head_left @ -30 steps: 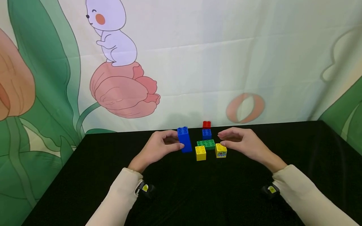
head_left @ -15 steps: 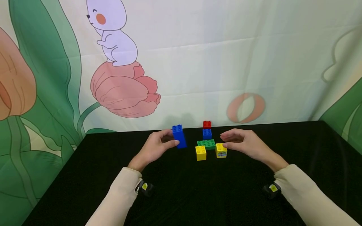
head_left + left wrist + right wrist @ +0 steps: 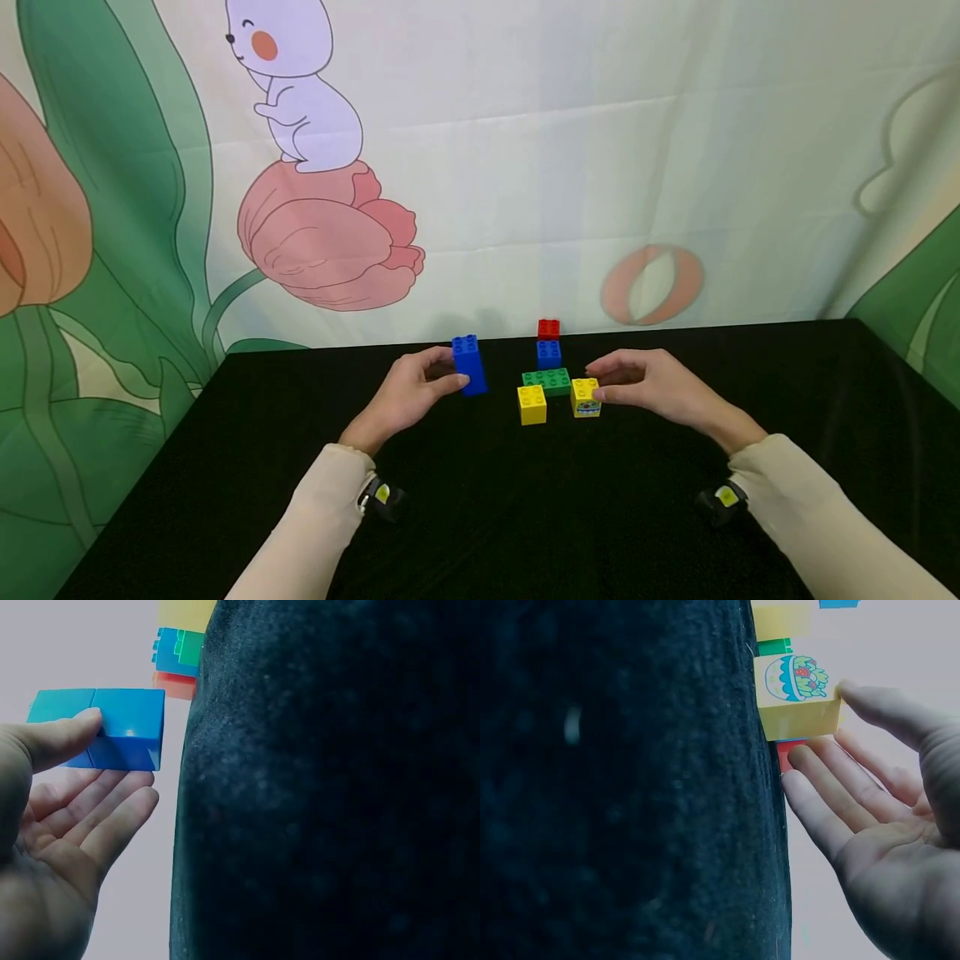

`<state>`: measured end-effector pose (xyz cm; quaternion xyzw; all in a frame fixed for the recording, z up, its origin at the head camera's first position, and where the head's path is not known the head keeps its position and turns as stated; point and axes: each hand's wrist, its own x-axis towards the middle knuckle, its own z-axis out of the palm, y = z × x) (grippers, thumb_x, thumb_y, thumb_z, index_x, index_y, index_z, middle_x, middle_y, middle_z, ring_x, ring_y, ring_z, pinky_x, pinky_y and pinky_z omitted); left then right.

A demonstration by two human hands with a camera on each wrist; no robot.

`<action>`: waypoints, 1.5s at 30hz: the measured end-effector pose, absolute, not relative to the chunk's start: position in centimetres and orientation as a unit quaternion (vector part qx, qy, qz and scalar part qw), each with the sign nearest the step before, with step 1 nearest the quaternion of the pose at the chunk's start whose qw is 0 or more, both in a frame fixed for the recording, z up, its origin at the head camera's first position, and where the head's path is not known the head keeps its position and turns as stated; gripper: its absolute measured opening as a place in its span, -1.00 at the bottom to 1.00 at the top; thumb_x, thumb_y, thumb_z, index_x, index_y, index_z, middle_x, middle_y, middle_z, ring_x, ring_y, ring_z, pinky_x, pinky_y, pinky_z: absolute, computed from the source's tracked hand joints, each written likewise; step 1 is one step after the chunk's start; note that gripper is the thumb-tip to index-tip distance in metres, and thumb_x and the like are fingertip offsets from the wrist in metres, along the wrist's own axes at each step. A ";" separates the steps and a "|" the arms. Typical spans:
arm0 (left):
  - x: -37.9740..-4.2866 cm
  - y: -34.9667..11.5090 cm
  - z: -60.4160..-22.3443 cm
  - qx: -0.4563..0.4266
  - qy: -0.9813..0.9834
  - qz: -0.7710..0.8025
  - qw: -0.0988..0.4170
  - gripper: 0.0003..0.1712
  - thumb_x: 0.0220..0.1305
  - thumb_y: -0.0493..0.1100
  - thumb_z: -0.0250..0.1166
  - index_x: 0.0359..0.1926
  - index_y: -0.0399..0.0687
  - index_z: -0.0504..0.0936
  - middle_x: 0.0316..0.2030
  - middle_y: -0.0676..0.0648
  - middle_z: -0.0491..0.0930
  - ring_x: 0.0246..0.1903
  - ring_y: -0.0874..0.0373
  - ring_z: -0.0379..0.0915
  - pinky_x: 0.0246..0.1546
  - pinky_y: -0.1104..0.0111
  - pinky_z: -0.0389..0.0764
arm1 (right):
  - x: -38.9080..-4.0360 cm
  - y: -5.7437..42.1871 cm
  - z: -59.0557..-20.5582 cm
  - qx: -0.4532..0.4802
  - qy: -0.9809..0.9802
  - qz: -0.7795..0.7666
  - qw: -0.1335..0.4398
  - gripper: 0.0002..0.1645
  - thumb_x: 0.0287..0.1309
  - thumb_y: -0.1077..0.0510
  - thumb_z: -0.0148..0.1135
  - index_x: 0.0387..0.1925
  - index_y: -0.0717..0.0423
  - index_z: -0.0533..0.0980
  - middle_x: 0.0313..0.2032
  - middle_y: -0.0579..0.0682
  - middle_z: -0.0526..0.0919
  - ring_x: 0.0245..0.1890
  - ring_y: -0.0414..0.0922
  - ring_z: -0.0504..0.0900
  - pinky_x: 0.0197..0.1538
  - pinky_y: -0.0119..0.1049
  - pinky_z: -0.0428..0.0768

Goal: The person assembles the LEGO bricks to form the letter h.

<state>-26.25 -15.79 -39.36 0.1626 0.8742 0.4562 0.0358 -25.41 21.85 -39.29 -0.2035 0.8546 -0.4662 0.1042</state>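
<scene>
My left hand (image 3: 411, 392) holds a stack of two blue bricks (image 3: 468, 367) between thumb and fingers, left of the other bricks. In the left wrist view a seam shows between the two blue bricks (image 3: 124, 720), and the thumb presses on their near side. On the right, my right hand (image 3: 645, 379) is at a yellow brick (image 3: 585, 400) with a printed picture of a bowl. Its thumb tip meets the brick's upper edge in the right wrist view, while the other fingers (image 3: 821, 799) stretch out loosely behind the brick.
A plain yellow brick (image 3: 532, 407) stands left of the printed one, with a long green brick (image 3: 553, 382) behind them. Farther back are a blue brick (image 3: 549, 354) and a red brick (image 3: 548, 329), near the printed curtain (image 3: 487, 208). All stand on a black-covered table (image 3: 525, 517).
My left hand has carried the blue stack leftward, away from the other bricks. My right hand has shifted slightly right and down, its thumb now lower beside the printed yellow brick.
</scene>
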 end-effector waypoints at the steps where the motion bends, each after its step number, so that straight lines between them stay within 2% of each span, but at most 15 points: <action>1: -26.3 -15.8 -39.4 0.160 0.875 0.455 0.037 -0.50 0.53 -0.11 0.34 0.35 -0.26 0.56 0.15 -0.18 0.69 0.17 -0.07 0.63 0.24 -0.01 0.62 | -25.4 21.9 -39.3 -0.204 0.853 -0.468 0.108 -0.41 0.35 0.02 0.45 0.30 0.19 0.56 0.17 0.18 0.67 0.13 0.09 0.69 0.14 -0.03 0.71; 9: -26.6 -16.1 -39.7 0.142 0.881 0.450 0.042 -0.49 0.54 -0.14 0.33 0.38 -0.27 0.53 0.21 -0.22 0.65 0.24 -0.13 0.59 0.28 -0.03 0.58 | -25.6 22.1 -39.5 -0.203 0.854 -0.462 0.125 -0.42 0.34 0.04 0.46 0.28 0.22 0.56 0.09 0.15 0.70 0.07 0.06 0.71 0.13 -0.05 0.71; 35: -27.0 -16.2 -39.9 0.130 0.888 0.438 0.054 -0.49 0.53 -0.22 0.33 0.38 -0.31 0.50 0.24 -0.27 0.62 0.26 -0.17 0.58 0.29 -0.03 0.57 | -25.7 22.1 -39.6 -0.206 0.857 -0.460 0.113 -0.49 0.34 0.05 0.47 0.20 0.21 0.58 0.06 0.12 0.71 0.05 0.05 0.71 0.12 -0.05 0.71; 41: -26.9 -16.4 -39.9 0.130 0.884 0.445 0.058 -0.44 0.49 -0.20 0.37 0.39 -0.31 0.50 0.23 -0.27 0.64 0.24 -0.16 0.59 0.28 -0.03 0.58 | -25.8 22.1 -39.7 -0.199 0.857 -0.460 0.119 -0.48 0.34 0.03 0.47 0.20 0.20 0.58 0.07 0.12 0.71 0.05 0.03 0.72 0.11 -0.06 0.72; 45: -26.8 -16.7 -39.8 0.135 0.880 0.454 0.042 -0.38 0.45 -0.16 0.42 0.43 -0.27 0.48 0.25 -0.25 0.63 0.25 -0.14 0.59 0.27 -0.02 0.59 | -25.8 22.1 -39.8 -0.197 0.856 -0.462 0.121 -0.46 0.33 0.03 0.48 0.21 0.20 0.58 0.07 0.13 0.70 0.05 0.03 0.72 0.11 -0.06 0.72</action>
